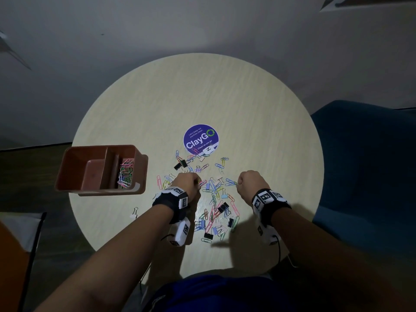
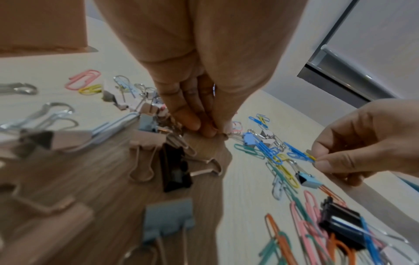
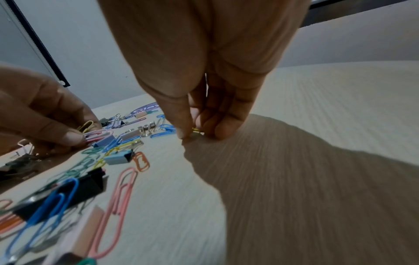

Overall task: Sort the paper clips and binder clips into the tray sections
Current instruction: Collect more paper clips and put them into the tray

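A brown two-section tray [image 1: 74, 167] stands at the table's left; its right section holds several coloured paper clips [image 1: 126, 174], and the left section looks empty. A mixed pile of paper clips and binder clips [image 1: 216, 208] lies mid-table. At the pile's left side, my left hand [image 1: 199, 182] pinches a few paper clips, pink and yellow [image 3: 95, 134]. My right hand [image 1: 239, 183] is at the pile's right side; its thumb and fingers pinch a blue and a yellow paper clip [image 2: 303, 156] just above the tabletop. Both hands' fingers are curled.
Black binder clips [image 1: 222, 207] lie in the pile, with another [image 1: 182, 163] at its far side. A lone white binder clip [image 1: 134, 213] sits left of my left wrist. A purple round sticker [image 1: 201, 139] marks the table's centre. A blue chair [image 1: 364, 165] stands at the right.
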